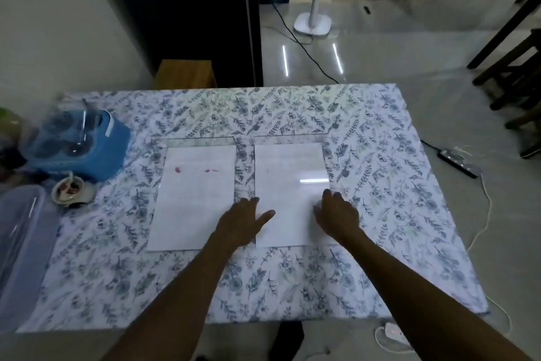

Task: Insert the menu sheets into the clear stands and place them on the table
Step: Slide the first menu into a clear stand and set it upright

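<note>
Two clear stands lie flat side by side on the floral tablecloth (380,214), each with a white menu sheet in or under it. The left sheet (193,199) has small red marks near its top; the left stand's clear edge (202,141) reaches past the sheet's far end. The right sheet (289,173) lies under the glossy right stand (314,180), which reflects a light. My left hand (244,220) rests flat on the right sheet's near left edge, fingers spread. My right hand (336,214) presses on its near right edge, fingers curled down.
A blue container with a clear lid (76,144) stands at the table's left, a small bowl (71,188) in front of it, and a clear plastic box (20,243) at the left edge. On the floor are a fan (313,24), a power strip (458,163) and cables. Dark chairs (512,68) stand at right.
</note>
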